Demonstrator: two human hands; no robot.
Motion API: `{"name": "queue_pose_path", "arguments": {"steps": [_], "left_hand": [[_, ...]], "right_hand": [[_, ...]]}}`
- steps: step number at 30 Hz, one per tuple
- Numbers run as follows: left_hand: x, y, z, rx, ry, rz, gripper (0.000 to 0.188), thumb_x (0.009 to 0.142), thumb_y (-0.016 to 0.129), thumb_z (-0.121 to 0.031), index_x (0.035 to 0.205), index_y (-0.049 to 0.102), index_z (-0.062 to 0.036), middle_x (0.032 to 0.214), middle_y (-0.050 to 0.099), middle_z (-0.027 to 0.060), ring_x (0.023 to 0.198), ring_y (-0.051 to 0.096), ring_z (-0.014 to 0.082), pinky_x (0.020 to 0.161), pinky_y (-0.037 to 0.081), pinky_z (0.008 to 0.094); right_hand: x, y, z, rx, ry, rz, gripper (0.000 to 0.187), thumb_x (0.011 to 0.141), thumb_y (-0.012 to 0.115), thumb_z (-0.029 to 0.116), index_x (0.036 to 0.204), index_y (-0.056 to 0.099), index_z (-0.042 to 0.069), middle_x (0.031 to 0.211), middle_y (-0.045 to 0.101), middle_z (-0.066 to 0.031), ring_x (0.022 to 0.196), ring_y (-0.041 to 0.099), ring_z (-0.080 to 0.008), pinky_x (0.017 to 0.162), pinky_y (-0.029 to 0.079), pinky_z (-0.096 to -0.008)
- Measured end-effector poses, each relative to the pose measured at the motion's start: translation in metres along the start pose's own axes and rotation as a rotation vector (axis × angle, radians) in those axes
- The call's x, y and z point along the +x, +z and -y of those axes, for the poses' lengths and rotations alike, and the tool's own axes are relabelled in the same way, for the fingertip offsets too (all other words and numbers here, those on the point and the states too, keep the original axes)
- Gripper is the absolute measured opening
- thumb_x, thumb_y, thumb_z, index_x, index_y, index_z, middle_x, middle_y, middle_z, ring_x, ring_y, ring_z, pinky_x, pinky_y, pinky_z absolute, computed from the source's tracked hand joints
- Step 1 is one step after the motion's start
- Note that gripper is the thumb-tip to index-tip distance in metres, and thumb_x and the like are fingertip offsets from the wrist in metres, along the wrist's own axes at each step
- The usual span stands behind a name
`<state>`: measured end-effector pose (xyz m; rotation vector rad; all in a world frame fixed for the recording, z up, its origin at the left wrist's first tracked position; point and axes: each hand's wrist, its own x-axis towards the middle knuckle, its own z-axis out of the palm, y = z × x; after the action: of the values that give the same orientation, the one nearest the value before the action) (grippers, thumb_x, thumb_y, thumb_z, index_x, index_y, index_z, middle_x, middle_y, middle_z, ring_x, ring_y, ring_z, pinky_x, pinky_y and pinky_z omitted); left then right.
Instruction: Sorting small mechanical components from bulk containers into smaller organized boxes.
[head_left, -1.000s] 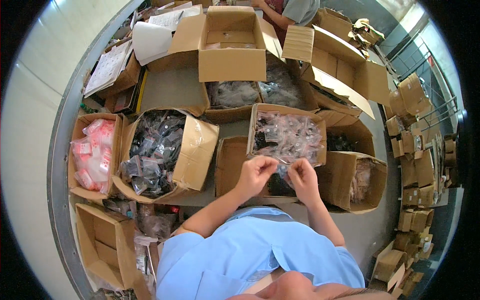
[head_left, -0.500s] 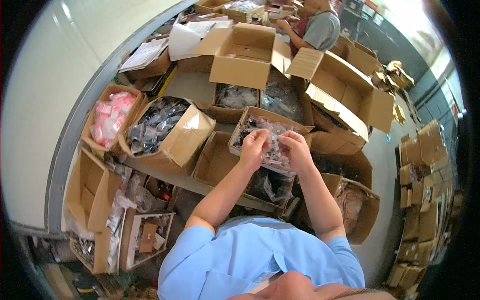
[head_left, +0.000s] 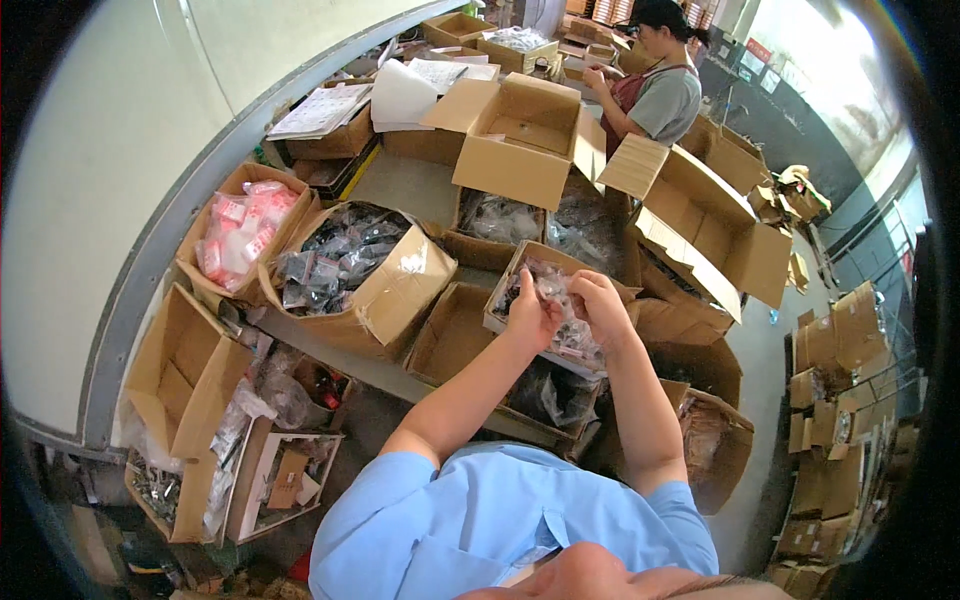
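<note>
My left hand (head_left: pixel 535 318) and my right hand (head_left: pixel 600 305) are close together above a small cardboard box (head_left: pixel 498 322) full of little clear bags (head_left: pixel 575 342). The right fingers are pinched on what looks like a small clear plastic bag (head_left: pixel 553 285), which blends into the bags beneath. On the left, my thumb points up and the fingers curl; whatever they hold is too small to make out. An empty-looking carton (head_left: pixel 448 335) stands just left of this box. Dark plastic-wrapped items (head_left: pixel 557 395) lie in a carton under my forearms.
To the left are a carton of dark bagged parts (head_left: pixel 340 250) and one with pink-and-white bags (head_left: pixel 245 225). Open cartons (head_left: pixel 520 110) (head_left: pixel 700 210) stand beyond my hands. A co-worker (head_left: pixel 665 95) stands at the far side. Stacked flattened cardboard (head_left: pixel 835 400) lines the right.
The view has shifted, so the scene sits lower and to the right. My left hand has turned, thumb now upward, and my hands have drawn nearer each other.
</note>
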<state>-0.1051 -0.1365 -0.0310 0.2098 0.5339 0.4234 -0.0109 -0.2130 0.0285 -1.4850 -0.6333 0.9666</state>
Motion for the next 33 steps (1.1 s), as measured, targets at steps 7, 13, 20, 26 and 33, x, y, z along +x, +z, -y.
{"name": "queue_pose_path", "arguments": {"steps": [7, 13, 20, 26, 33], "left_hand": [[0.021, -0.017, 0.003, -0.185, -0.149, 0.115, 0.042, 0.091, 0.049, -0.047, 0.079, 0.047, -0.0078, 0.064, 0.046, 0.0008, 0.059, 0.048, 0.0139, 0.049, 0.044, 0.0263], [0.037, -0.04, 0.003, -0.119, -0.121, 0.187, 0.034, 0.091, 0.053, -0.043, 0.084, 0.05, -0.0097, 0.068, 0.049, 0.002, 0.058, 0.048, 0.013, 0.051, 0.044, 0.0256], [0.031, -0.027, -0.012, -0.217, -0.364, 0.091, 0.037, 0.093, 0.048, -0.044, 0.1, 0.054, -0.0079, 0.081, 0.059, 0.0042, 0.067, 0.056, 0.0157, 0.06, 0.05, 0.0254], [0.038, -0.03, 0.0, -0.204, -0.171, 0.225, 0.035, 0.094, 0.047, -0.041, 0.102, 0.054, -0.0078, 0.085, 0.058, 0.0057, 0.072, 0.056, 0.0171, 0.066, 0.05, 0.0273], [0.029, -0.026, -0.007, -0.082, -0.248, 0.105, 0.041, 0.097, 0.038, -0.043, 0.109, 0.053, -0.0077, 0.098, 0.057, 0.0062, 0.091, 0.057, 0.0203, 0.08, 0.05, 0.0341]], "right_hand": [[0.011, 0.004, -0.007, -0.022, 0.012, -0.093, 0.015, 0.083, 0.056, 0.012, 0.071, 0.054, 0.005, 0.059, 0.044, 0.0027, 0.049, 0.036, -0.0065, 0.046, 0.028, -0.0242], [0.012, 0.011, -0.01, -0.045, 0.062, -0.087, 0.016, 0.085, 0.055, 0.012, 0.07, 0.05, 0.009, 0.058, 0.042, 0.0038, 0.048, 0.037, -0.0059, 0.044, 0.028, -0.0218], [0.015, 0.011, -0.014, -0.017, 0.005, -0.133, 0.016, 0.085, 0.056, 0.012, 0.071, 0.05, 0.008, 0.062, 0.045, 0.0035, 0.052, 0.038, -0.0055, 0.047, 0.029, -0.021], [0.013, 0.013, -0.023, -0.351, -0.104, -0.213, 0.016, 0.086, 0.059, 0.014, 0.076, 0.052, 0.003, 0.061, 0.046, 0.0018, 0.056, 0.043, -0.0078, 0.051, 0.034, -0.0236], [-0.017, 0.031, -0.014, -0.858, -0.516, -0.195, 0.017, 0.076, 0.061, 0.004, 0.093, 0.06, 0.005, 0.102, 0.052, -0.0141, 0.088, 0.055, -0.0315, 0.075, 0.047, -0.0378]]}}
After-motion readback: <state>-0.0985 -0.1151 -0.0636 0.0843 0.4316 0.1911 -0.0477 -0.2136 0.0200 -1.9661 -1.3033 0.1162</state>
